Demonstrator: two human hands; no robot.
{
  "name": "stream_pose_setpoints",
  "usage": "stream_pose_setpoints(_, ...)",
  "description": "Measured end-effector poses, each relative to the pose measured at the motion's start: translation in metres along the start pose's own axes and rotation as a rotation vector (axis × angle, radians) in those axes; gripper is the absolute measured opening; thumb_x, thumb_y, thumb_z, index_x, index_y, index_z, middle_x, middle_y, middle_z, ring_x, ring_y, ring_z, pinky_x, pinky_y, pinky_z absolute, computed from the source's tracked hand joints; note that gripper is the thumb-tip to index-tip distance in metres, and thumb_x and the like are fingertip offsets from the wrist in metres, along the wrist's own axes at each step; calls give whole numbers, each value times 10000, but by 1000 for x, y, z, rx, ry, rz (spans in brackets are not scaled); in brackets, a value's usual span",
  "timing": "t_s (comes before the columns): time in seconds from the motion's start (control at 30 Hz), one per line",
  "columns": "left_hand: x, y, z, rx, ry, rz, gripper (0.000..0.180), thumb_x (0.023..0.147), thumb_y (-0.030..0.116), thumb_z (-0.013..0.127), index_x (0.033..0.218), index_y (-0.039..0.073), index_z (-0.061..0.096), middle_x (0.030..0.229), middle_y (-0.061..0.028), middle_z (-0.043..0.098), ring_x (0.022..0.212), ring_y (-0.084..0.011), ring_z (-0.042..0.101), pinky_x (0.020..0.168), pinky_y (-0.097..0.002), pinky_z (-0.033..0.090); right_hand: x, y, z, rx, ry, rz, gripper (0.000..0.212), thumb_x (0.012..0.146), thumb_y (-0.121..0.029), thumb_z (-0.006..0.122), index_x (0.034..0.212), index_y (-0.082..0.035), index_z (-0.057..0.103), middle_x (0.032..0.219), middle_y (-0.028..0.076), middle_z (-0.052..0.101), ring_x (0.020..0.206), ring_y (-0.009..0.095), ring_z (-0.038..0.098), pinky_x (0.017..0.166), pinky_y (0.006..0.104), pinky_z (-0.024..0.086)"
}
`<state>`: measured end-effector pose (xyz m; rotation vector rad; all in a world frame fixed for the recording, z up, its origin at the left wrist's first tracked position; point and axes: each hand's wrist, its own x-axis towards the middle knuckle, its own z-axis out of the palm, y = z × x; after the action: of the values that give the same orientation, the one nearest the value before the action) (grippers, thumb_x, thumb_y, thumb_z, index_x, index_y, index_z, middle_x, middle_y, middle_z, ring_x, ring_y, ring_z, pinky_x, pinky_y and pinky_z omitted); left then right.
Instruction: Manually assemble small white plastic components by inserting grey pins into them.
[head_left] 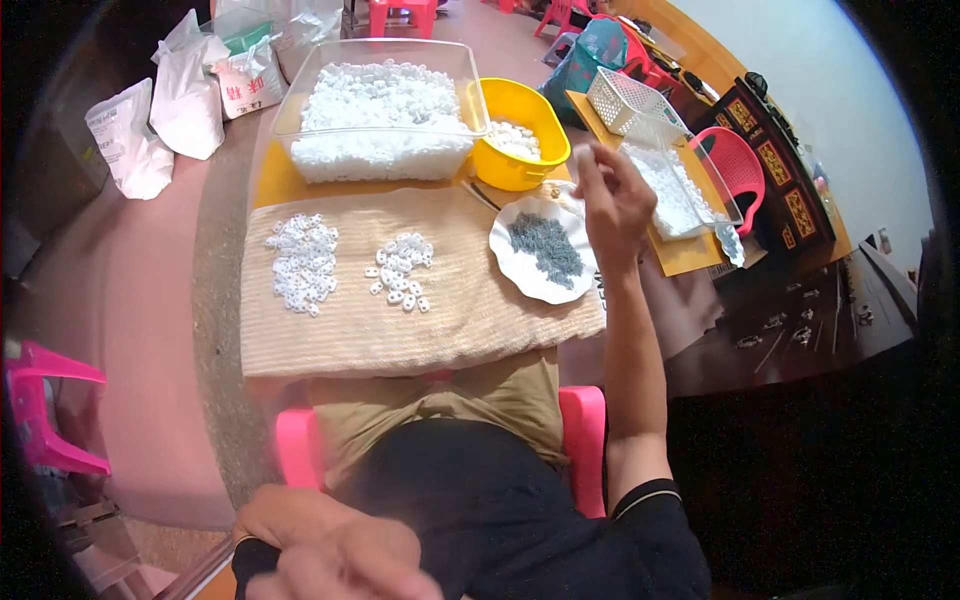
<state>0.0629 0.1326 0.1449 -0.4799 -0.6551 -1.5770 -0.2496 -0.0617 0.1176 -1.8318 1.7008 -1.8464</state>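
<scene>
while the right hand (618, 200) hovers, two white piles (303, 265) lie apart.

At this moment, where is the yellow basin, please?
In the head view, the yellow basin stands right of centre, beside the clear tub and beyond the scalloped white plate.

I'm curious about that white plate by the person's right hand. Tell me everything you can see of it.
The white plate has a wavy, scalloped rim and a smooth, slightly glossy look, perhaps ceramic or plastic. It sits face up at the right side of the ribbed cream towel, in front of the yellow tub. Small dark grey pieces lie heaped on it. The right hand is beside its right edge; contact is unclear.
</scene>
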Motion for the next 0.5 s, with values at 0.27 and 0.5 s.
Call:
stream_pose_setpoints(0.27, -7, -45, 28, 858, 365, 947, 116, 838, -21, 495, 811, 62, 572, 782, 33, 551, 792, -62, 550, 553, -166, 428, 4, 42, 10, -176, -208, 30, 226, 852, -67, 660, 1056, 30, 645, 841, 72, 663, 659, 96, 613, 571, 221, 499)
stream_pose_setpoints(0.5, 20, -51, 23, 833, 355, 1134, 189, 783, -32, 567, 947, 56, 601, 850, 20, 578, 871, -78, 556, 597, -166, 428, -89, 15, 30, 9, -613, -12, 159, 825, -1, 675, 982, -1, 646, 870, 54, 636, 637, 68, 546, 549, 216, 447)
